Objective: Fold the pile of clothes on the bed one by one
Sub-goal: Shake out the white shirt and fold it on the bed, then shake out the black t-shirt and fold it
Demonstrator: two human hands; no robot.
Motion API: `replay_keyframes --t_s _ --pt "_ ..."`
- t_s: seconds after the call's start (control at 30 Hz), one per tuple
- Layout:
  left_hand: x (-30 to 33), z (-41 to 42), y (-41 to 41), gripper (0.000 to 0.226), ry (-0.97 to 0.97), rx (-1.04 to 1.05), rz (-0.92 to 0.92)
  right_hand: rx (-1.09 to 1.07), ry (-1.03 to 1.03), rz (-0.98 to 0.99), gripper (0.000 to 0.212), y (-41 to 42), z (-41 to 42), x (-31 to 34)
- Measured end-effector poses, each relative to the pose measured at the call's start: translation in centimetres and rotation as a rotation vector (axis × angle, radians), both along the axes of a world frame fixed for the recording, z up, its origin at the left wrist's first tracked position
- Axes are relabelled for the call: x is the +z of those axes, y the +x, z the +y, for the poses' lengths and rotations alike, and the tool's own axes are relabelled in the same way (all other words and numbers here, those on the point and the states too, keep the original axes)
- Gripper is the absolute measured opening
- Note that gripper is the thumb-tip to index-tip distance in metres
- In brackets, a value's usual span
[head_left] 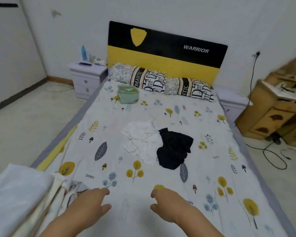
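Hands, left hand (91, 200) and right hand (167, 202), outstretched, empty, over bed (126, 211).

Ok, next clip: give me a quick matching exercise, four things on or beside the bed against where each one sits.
Things:
1. black garment
2. white garment
3. green pouch
4. blue bottle

Places:
A. on the nightstand
B. near the pillows
C. mid-bed, left part of the pile
D. mid-bed, right part of the pile

Pairs: 1-D, 2-C, 3-B, 4-A
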State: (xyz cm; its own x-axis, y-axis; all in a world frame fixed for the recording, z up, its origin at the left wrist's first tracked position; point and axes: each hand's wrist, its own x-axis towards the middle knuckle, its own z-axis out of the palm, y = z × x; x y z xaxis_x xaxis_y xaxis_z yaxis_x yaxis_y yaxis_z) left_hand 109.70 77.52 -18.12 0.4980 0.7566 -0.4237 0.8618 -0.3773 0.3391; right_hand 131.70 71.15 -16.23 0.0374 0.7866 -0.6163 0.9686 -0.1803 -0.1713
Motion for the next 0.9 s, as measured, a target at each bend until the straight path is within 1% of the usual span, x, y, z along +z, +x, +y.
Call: replay_keyframes --t_s 0.13,0.33,0.5,0.63,0.73,0.8,0.9 --pt "-1.2 -0.1 5.4 0.046 -0.068 -0.046 0.024 -0.077 -0.037 -0.004 0.042 5.8 -1.1 -1.9" --pt "-4.8 1.0 11.8 0.042 -0.072 -0.077 0.069 -0.137 -0.061 -0.012 0.04 12.7 -0.3 -6.1" --pt "-9.0 4.6 15.7 0.045 -0.193 -0.097 0.054 -0.204 -0.023 -0.029 0.036 16.0 2.6 -11.2" --pt "-13.2 8.0 19.0 0.042 -0.102 -0.109 0.087 -0.266 0.047 -0.071 0.033 18.4 6.4 -16.1" --pt "-16.6 10.7 21.9 0.044 -0.076 -0.142 0.086 -0.336 0.117 -0.082 0.035 20.0 9.4 -20.2" --pt "-18.9 12.6 24.2 0.046 -0.045 -0.173 0.054 -0.375 0.185 -0.091 0.04 21.1 11.3 -23.3" --pt "-22.1 14.7 28.1 0.048 0.038 -0.209 0.0 -0.39 0.254 -0.14 0.054 22.8 13.7 -27.5"
